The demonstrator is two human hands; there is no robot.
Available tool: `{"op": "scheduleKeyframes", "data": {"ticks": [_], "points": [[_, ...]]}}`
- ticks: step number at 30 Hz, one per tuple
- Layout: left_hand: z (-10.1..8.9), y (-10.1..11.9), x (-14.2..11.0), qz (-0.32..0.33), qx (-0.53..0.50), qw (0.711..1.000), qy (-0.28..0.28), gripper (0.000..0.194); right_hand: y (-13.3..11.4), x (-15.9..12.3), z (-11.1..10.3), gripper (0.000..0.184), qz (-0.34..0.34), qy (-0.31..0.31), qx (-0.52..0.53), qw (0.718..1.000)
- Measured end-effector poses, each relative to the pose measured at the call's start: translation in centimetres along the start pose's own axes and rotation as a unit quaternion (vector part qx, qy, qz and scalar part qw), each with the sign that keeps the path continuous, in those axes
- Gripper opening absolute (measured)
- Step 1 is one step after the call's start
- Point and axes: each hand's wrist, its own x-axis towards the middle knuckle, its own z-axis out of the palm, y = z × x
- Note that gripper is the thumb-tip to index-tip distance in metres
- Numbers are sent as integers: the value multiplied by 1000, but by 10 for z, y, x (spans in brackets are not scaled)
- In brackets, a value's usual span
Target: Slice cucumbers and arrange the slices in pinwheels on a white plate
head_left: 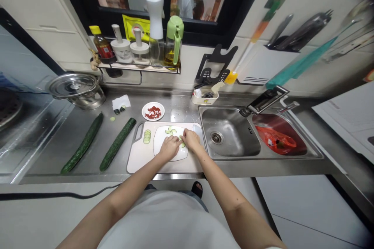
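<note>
A white square plate (163,157) rests on a pale cutting board (140,161). Over the plate's right side, my left hand (168,148) and my right hand (191,140) meet with bent, closed fingers at a thin cucumber slice (182,145). The fingers partly cover it. Cut cucumber pieces (171,130) are arranged near the plate's far edge. A row of overlapping round cucumber slices (147,137) lies on the board left of the plate. Behind the board is a small white dish (144,115) of chopped red pieces (153,112).
Two whole cucumbers (118,144) lie on the steel counter to the left, near a lidded pot (87,97). A sink (233,144) adjoins the board, with a red plastic bag (274,140) in its right basin. Bottles stand on a rack (140,67) behind.
</note>
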Motion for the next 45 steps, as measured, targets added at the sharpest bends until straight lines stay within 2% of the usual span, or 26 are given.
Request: {"op": "scheduleKeyframes", "data": {"ticks": [8,15,20,33,40,45], "points": [[0,0,0,6,8,1000,1,39,15,-13,7,17,-9,31,27,999],[3,-2,-1,18,4,1000,26,39,18,-30,23,14,0,21,46,999],[2,-5,-1,40,3,999,23,38,17,-32,27,17,8,30,67,997],[0,-8,-2,43,15,999,20,40,21,-31,36,16,-1,67,107,992],[0,-6,-3,42,22,999,13,42,26,-32,36,23,50,110,122,985],[2,-7,-3,44,18,999,13,40,23,-31,32,23,74,90,100,988]]}}
